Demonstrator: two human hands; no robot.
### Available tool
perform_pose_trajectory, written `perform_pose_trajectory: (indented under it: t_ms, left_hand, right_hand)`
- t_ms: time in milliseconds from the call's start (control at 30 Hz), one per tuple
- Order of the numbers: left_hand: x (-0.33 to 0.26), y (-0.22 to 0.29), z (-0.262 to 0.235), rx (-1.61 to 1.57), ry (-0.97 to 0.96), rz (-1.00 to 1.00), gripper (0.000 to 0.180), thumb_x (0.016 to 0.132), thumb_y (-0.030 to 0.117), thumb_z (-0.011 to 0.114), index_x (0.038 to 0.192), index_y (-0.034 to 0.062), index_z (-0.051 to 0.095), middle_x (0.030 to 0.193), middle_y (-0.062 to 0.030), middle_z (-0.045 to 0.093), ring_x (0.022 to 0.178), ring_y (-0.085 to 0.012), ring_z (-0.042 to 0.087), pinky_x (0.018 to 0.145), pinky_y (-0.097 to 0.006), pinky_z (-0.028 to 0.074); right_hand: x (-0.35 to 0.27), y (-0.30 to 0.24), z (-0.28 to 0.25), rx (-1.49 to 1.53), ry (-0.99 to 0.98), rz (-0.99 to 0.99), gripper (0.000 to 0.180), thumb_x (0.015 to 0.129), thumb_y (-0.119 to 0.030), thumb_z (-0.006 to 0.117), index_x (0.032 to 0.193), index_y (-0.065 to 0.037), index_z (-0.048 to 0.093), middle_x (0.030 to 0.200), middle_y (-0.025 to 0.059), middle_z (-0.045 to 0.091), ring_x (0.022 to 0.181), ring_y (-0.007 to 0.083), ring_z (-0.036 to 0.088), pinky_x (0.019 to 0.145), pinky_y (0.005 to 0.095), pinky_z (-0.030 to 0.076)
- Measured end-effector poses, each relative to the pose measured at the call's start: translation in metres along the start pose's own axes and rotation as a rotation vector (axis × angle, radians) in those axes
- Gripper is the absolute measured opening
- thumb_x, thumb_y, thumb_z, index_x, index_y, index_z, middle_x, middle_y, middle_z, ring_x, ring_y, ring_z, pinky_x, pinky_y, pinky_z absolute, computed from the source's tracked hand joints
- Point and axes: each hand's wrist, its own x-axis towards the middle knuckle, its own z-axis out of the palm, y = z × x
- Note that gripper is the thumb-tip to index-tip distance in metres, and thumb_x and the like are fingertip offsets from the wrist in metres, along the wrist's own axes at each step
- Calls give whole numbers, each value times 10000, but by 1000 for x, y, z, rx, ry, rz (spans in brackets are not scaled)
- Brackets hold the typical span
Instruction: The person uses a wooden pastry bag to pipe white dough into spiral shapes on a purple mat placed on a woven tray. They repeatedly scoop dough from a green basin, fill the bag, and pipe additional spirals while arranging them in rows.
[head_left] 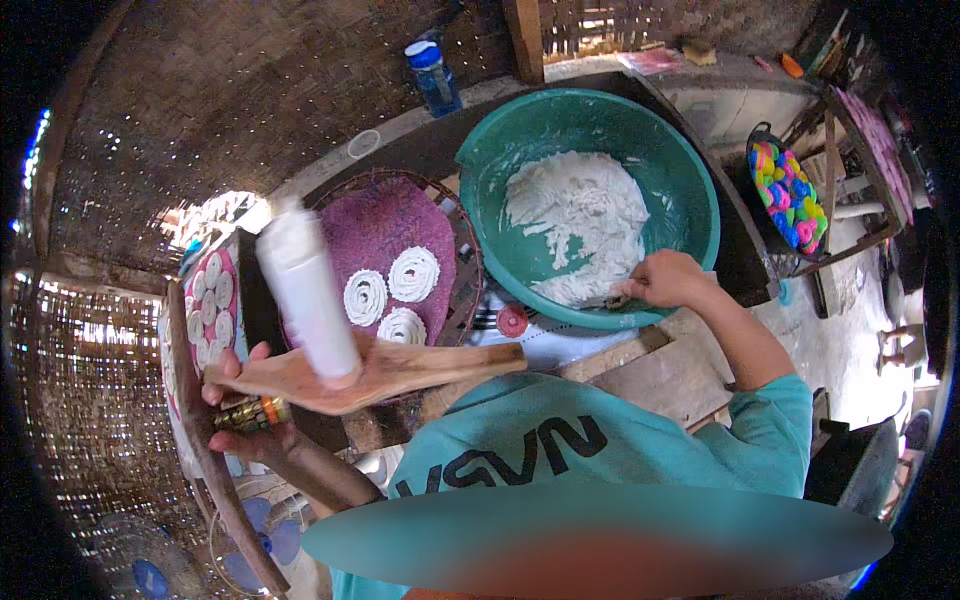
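My left hand (255, 435) is curled around a small gold-patterned cylinder (245, 415) with an orange rim. Its fingertips also touch the end of a shaped wooden board (400, 376). A white cylinder (308, 290), blurred at its top, stands tilted on that board. At the near rim of a big green basin (700, 200), my right hand (672, 280) has its fingers closed at the edge of white dough (590, 205). Left of the basin, several white coiled dough rings (413, 274) lie on a purple mat (360, 215) in a woven tray (470, 290).
A blue-lidded bottle (432, 78) stands behind the tray. More coils lie on a pink sheet (222, 275) at far left. A pan of colourful pieces (785, 195) sits at far right beside a wooden frame (850, 240). A fan (262, 540) is at lower left.
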Motion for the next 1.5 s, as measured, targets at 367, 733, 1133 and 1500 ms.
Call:
perform_pose_trajectory:
  t_ms: [367, 733, 1133, 1500]
  left_hand:
    - [7, -55, 47, 405, -438, -530, 343, 722, 204, 729, 1005, 78, 580, 868, -68, 622, 812, -203, 637, 661, -329, 533]
    - [6, -68, 128, 1099, -909, -100, 417, 680, 357, 631, 978, 66, 611, 993, -180, 590, 935, -341, 564, 806, -416, 463]
    - [13, -94, 109, 935, -705, -186, 523, 695, 380, 659, 1124, 95, 563, 1041, -180, 615, 962, -354, 585, 825, -404, 458]
    - [16, -96, 104, 975, -656, -150, 455, 673, 307, 653, 1050, 62, 584, 994, -226, 605, 944, -406, 560, 820, -448, 450]
  right_hand:
    - [-96, 2, -120, 716, 48, -268, 425, 788, -342, 683, 1041, -3, 645, 807, -39, 602, 758, 58, 515, 683, 255, 450]
    - [-163, -117, -181, -425, 477, -503, 422, 724, -363, 663, 1061, -109, 632, 806, 99, 639, 757, 326, 602, 664, 395, 474]
    - [-147, -182, -107, -1129, 1226, -933, 218, 722, -152, 623, 931, -145, 562, 733, -11, 494, 605, 160, 485, 506, 296, 342]
    - [-192, -165, -143, -689, 1303, -698, 303, 555, -180, 739, 825, -102, 626, 675, 23, 560, 597, 218, 540, 523, 354, 395]
